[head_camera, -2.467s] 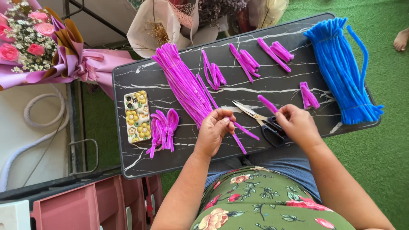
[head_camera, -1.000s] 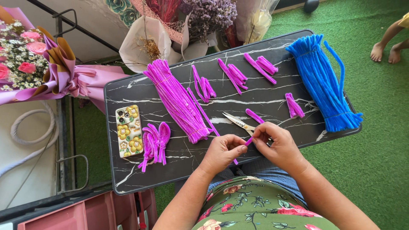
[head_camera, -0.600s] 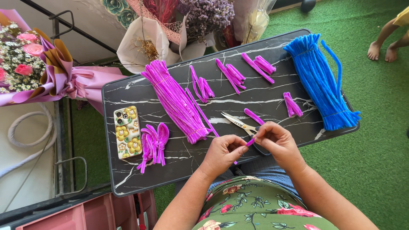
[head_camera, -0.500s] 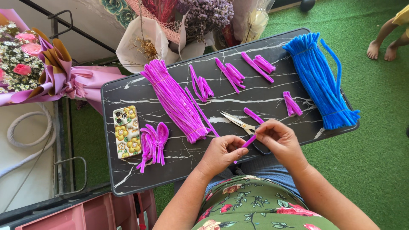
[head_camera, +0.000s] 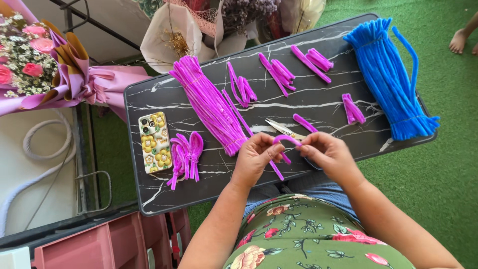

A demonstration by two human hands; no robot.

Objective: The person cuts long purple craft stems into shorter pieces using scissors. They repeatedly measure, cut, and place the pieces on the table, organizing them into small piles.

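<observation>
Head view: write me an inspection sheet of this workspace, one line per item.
Surface: black marble-patterned tray table, set over green turf.
Job's things: purple pipe cleaner bent into an arch between both hands; big purple bundle; folded purple petal pieces; short cut purple pieces; blue bundle.
Clutter: scissors half hidden behind the hands; phone in a flowered case.
Grips: left hand and right hand each pinch one end of the arch.
Cables: white rope or hose coiled at far left.
Surroundings: wrapped bouquets; pink crate; another person's bare foot.
</observation>
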